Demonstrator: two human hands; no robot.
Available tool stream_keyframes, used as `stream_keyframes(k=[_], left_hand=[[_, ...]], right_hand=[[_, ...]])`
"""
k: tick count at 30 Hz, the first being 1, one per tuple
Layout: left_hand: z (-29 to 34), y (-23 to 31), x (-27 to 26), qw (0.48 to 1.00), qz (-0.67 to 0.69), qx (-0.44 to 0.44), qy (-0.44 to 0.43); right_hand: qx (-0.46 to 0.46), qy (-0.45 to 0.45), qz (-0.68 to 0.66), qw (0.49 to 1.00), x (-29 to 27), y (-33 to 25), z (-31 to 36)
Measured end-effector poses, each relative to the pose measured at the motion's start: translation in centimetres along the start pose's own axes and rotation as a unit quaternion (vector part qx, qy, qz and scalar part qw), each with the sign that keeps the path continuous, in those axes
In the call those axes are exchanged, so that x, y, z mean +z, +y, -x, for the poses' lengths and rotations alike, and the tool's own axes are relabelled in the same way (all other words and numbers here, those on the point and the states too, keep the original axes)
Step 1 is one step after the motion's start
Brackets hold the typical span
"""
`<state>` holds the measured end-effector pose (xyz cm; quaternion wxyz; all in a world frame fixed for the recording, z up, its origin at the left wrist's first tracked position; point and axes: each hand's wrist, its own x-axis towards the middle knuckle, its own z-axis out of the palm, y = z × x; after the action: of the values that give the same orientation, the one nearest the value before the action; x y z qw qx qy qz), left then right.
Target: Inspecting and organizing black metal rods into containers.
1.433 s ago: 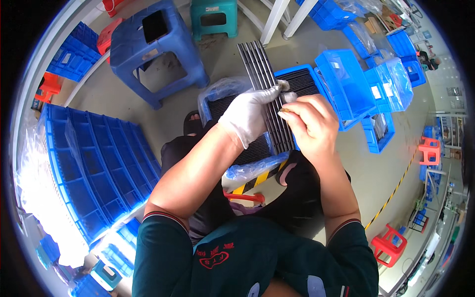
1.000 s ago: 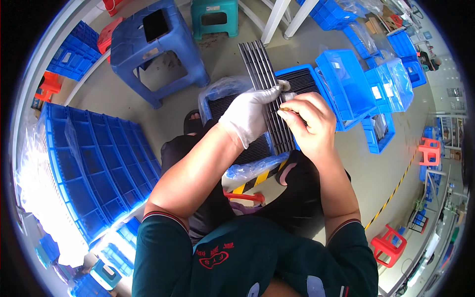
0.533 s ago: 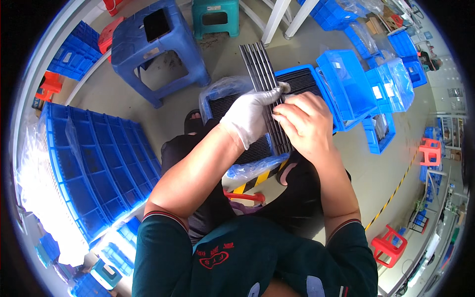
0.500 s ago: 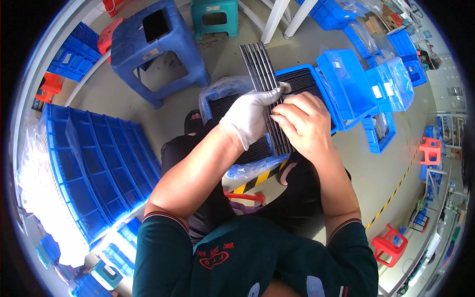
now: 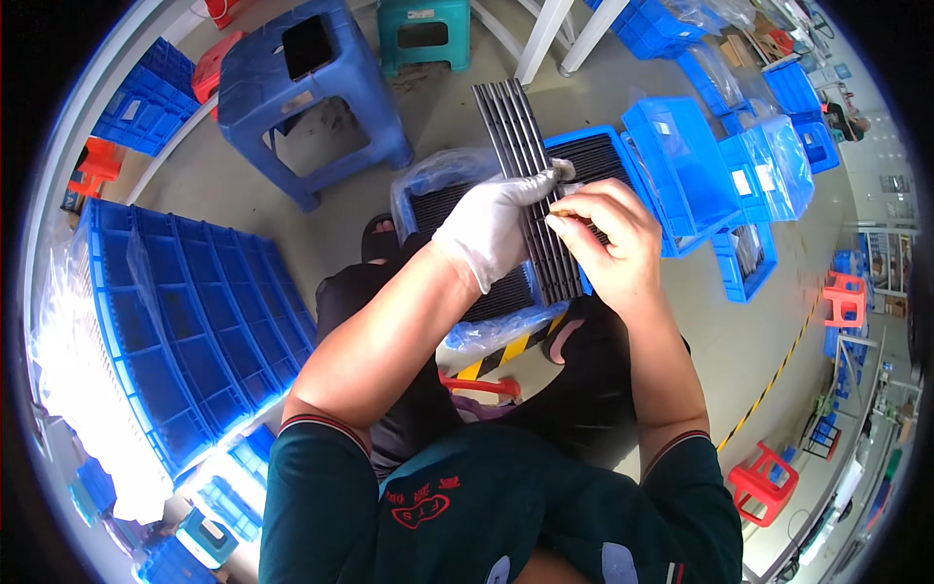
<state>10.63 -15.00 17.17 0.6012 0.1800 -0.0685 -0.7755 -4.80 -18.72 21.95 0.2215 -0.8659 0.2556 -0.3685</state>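
My left hand [image 5: 489, 232], in a white glove, is wrapped round a row of long dark rods [image 5: 513, 127] lying side by side. The rods slant from upper left to lower right above two blue crates. Bare, my right hand [image 5: 623, 248] is at the right edge of the rods with thumb and forefinger pinched on a small brownish piece [image 5: 559, 213], too small to name. Beneath the rods, the plastic-lined blue crate [image 5: 404, 195] holds more dark rods. The second blue crate [image 5: 640, 185] beside it is also filled with dark rods.
A blue stool [image 5: 365, 88] with a black phone [image 5: 308, 47] on it stands at the upper left, beside a green stool [image 5: 457, 15]. Stacked blue crates [image 5: 185, 331] rise at the left. More blue bins [image 5: 681, 156] sit to the right. Red stools [image 5: 764, 484] stand farther right.
My right hand has shifted slightly right, and its fingertips with the small piece have drawn back along the rods' right edge. My left hand and the rods have barely moved.
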Motion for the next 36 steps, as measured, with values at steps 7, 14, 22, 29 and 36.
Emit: stream_keyframes(k=[7,14,22,29,36], left_hand=[[-0.1,0.0,-0.6,1.000,0.008,-0.003,0.001],[-0.1,-0.2,-0.7,0.999,0.032,-0.018,-0.029],[-0.2,-0.7,-0.4,1.000,0.008,-0.020,0.000],[-0.5,-0.1,-1.1,0.999,0.034,-0.030,-0.022],[0.2,-0.3,-0.5,0.999,0.024,-0.014,0.022]], right_hand=[[-0.072,-0.006,0.073,0.995,0.2,-0.5,-0.3],[-0.080,-0.007,0.080,0.994,0.1,-0.5,-0.2],[0.005,0.002,-0.018,1.000,0.1,0.1,0.5],[-0.061,-0.017,0.039,0.997,0.3,-0.4,-0.3],[-0.071,-0.019,0.043,0.996,1.0,-0.8,-0.1]])
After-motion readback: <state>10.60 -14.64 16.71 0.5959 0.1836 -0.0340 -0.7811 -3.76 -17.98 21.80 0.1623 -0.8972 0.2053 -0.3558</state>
